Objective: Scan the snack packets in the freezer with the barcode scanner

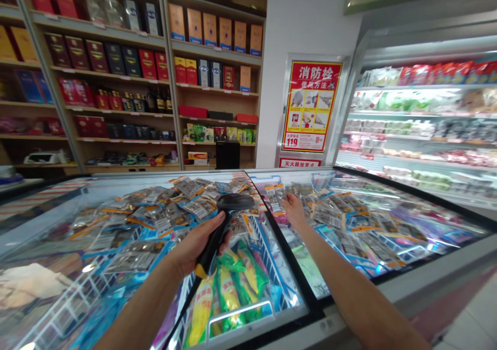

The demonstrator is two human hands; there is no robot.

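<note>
My left hand (199, 242) is wrapped round the handle of a black barcode scanner (234, 202), whose head points away over the glass-topped freezer. From the yellow-tipped handle a cable runs down past my forearm. My right hand (294, 208) pinches the edge of a small clear packet (276, 199) with an orange top and a printed label. That packet stands tilted up, a little right of the scanner head. Similar packets (189, 188) lie heaped on the glass to the left, and another pile (341, 207) spreads to the right of my right hand.
Below the glass, packs of corn (231, 288) sit near a white wire basket (267, 257). A black frame (285, 241) divides the two freezer lids. Behind stand shelves of boxes (209, 27), a red fire-hydrant notice (311, 106) and a lit chiller (419, 127).
</note>
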